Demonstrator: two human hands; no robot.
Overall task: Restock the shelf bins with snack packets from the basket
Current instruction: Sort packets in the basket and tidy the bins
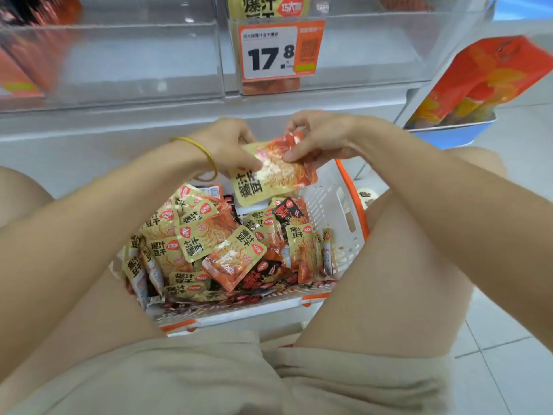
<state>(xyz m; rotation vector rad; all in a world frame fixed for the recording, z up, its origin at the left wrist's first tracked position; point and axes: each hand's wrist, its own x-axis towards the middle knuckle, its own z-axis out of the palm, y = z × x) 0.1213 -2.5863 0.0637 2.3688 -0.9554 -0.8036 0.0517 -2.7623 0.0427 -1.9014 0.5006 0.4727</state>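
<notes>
Squatting over a white basket (330,211) with orange rim, wedged between both bare knees; holding 1 yellow-and-orange snack packet (270,172) above the basket's far end, just below the shelf front; pinching that packet's left edge with the left hand (223,145), thumb lying across its face, a yellow bangle (199,152) circling the wrist; gripping its upper right corner with the right hand (317,136), fingers curled over the top and thumb pressing from the near side; tilting the packet so its printed black characters are running sideways. Lying heaped in the basket below, many loose packets (221,247), mostly yellow, some orange, a few black, overlapping at all angles. Standing behind the hands, clear shelf bins (143,58), the left one looking bare through its front wall, though blurred; hanging on the middle bin, a price tag (279,50) reading 17.8; leaning at far right, an orange box (481,82) in a blue tray.
</notes>
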